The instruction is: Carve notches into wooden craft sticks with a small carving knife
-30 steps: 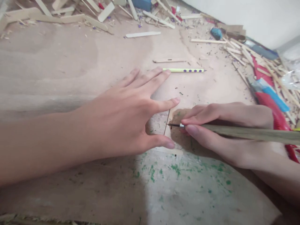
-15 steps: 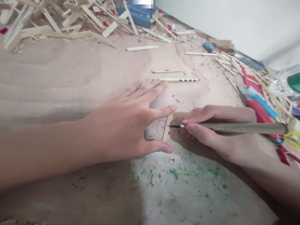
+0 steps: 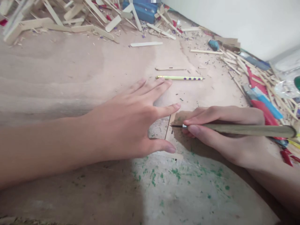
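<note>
My left hand (image 3: 131, 122) lies flat with its fingers spread, pressing on a thin wooden piece (image 3: 170, 136) on the plywood board (image 3: 70, 81). Its thumb and forefinger frame the piece's left part. My right hand (image 3: 217, 128) pinches a long olive-handled tool (image 3: 243, 129) with a dark thin tip. The tip touches the wooden piece near a dark line running down it. A yellow pencil with purple dots (image 3: 179, 78) lies just beyond my left fingertips.
Heaps of wooden craft sticks (image 3: 70, 15) lie along the far edge and the right side. A blue box (image 3: 140, 7) sits at the back. Red and blue tools (image 3: 262, 103) rest at the right near a white wall. Green paint specks mark the near board.
The view has shifted slightly. Both hands stay in the same pose, with the tool tip still on the wooden piece.
</note>
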Action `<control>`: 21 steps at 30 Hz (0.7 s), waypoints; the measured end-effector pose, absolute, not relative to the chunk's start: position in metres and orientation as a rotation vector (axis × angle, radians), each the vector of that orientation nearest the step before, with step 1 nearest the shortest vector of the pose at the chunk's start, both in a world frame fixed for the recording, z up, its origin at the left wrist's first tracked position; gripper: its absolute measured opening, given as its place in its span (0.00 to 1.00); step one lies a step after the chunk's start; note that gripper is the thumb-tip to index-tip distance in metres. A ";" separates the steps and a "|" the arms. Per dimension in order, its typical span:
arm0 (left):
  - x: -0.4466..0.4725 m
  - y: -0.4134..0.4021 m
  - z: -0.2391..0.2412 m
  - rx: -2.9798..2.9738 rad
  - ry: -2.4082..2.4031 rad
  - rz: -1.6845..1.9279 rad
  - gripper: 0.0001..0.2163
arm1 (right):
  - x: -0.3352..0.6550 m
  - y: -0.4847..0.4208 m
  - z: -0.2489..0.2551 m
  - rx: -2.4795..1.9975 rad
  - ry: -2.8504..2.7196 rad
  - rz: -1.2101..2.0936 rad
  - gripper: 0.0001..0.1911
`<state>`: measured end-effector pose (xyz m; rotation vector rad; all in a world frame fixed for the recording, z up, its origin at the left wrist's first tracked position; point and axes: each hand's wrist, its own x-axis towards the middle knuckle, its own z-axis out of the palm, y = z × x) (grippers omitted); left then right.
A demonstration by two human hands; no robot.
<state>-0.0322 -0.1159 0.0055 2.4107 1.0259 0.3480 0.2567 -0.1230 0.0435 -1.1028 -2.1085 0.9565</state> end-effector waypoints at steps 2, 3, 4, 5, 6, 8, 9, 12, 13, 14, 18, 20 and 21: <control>-0.032 -0.117 0.006 2.411 1.034 0.345 0.47 | 0.258 -0.122 0.043 -1.097 -2.106 0.957 0.07; -0.031 -0.117 0.007 2.411 1.037 0.335 0.47 | 0.259 -0.122 0.043 -1.103 -2.103 0.957 0.07; -0.031 -0.117 0.007 2.414 1.039 0.331 0.47 | 0.259 -0.122 0.043 -1.103 -2.100 0.954 0.07; -0.031 -0.118 0.008 2.417 1.042 0.324 0.46 | 0.260 -0.122 0.043 -1.110 -2.101 0.956 0.07; -0.030 -0.118 0.009 2.420 1.043 0.317 0.46 | 0.260 -0.122 0.043 -1.116 -2.098 0.963 0.07; -0.030 -0.117 0.010 2.424 1.036 0.306 0.47 | 0.260 -0.122 0.043 -1.122 -2.085 0.987 0.07; -0.029 -0.117 0.010 2.422 1.037 0.306 0.47 | 0.260 -0.122 0.043 -1.126 -2.077 1.000 0.07; -0.029 -0.116 0.010 2.416 1.035 0.324 0.47 | 0.258 -0.124 0.044 -1.135 -2.054 1.014 0.07; -0.029 -0.116 0.010 2.413 1.035 0.322 0.47 | 0.257 -0.125 0.044 -1.139 -2.054 1.014 0.08; -0.029 -0.116 0.009 2.412 1.033 0.322 0.48 | 0.257 -0.126 0.044 -1.141 -2.054 1.008 0.08; -0.030 -0.116 0.006 2.409 1.017 0.311 0.49 | 0.257 -0.130 0.045 -1.167 -2.085 0.926 0.06; -0.030 -0.117 0.005 2.411 1.035 0.346 0.49 | 0.258 -0.132 0.046 -1.160 -2.094 0.910 0.07; -0.031 -0.118 0.005 2.410 1.050 0.361 0.48 | 0.258 -0.133 0.046 -1.151 -2.093 0.919 0.07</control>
